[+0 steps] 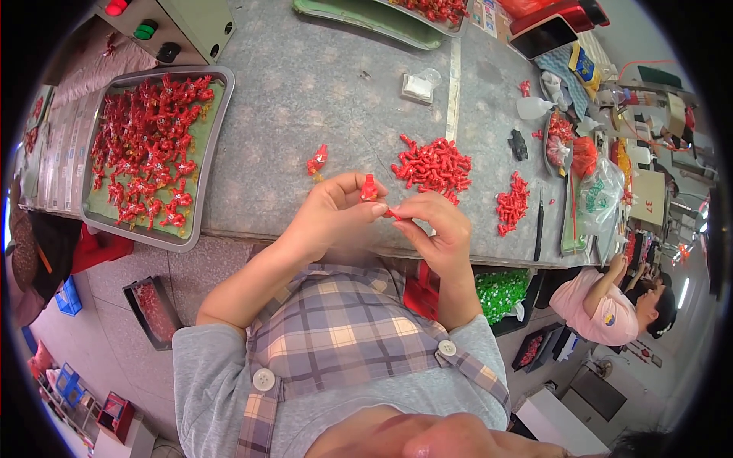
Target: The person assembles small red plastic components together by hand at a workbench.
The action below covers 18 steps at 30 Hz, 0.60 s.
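Note:
My left hand point(332, 210) is closed around a small red plastic figure point(369, 188), held upright between thumb and fingers above the table's near edge. My right hand point(439, 225) pinches a little red plastic part point(394, 214), which meets the left fingertips beside the figure. Whether the part touches the figure is hidden by the fingers. Just beyond the left hand lies another red figure point(318, 159) with a yellowish base. A heap of red curved parts point(434, 166) sits past my right hand, and a smaller red heap point(512, 203) is farther right.
At the left, a metal tray point(221, 95) holds many red figures, beside a control box point(172, 27) with knobs. A black-handled tool point(539, 229) lies near the right edge. Farther off are a small white box point(417, 88), a squeeze bottle point(533, 108) and a phone point(544, 37). A co-worker point(603, 309) sits at right.

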Tool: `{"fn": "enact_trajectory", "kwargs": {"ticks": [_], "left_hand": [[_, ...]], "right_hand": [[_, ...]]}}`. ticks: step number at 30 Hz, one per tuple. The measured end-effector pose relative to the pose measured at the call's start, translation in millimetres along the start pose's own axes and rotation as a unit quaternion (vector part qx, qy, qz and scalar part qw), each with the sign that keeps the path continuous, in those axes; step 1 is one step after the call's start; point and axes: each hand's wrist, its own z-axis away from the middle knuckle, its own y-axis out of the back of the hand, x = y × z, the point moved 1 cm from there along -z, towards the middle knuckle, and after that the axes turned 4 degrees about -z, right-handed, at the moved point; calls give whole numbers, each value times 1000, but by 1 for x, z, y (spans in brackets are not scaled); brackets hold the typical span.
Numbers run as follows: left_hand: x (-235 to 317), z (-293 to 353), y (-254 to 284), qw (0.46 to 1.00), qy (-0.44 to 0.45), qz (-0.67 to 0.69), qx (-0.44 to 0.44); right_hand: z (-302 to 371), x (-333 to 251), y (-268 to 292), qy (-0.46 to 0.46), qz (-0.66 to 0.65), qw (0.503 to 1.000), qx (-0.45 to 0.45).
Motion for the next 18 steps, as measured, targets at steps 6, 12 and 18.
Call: {"fn": "enact_trajectory", "kwargs": {"ticks": [6, 12, 18], "left_hand": [[-7, -1, 1, 996, 71, 54, -28], [-5, -4, 1, 993, 88, 79, -24], [-7, -8, 7, 989, 67, 122, -39]], "right_hand": [[-9, -9, 11, 32, 55, 997, -50], [-21, -2, 17, 39, 75, 989, -123], [-49, -4, 23, 16, 62, 976, -210]]}}
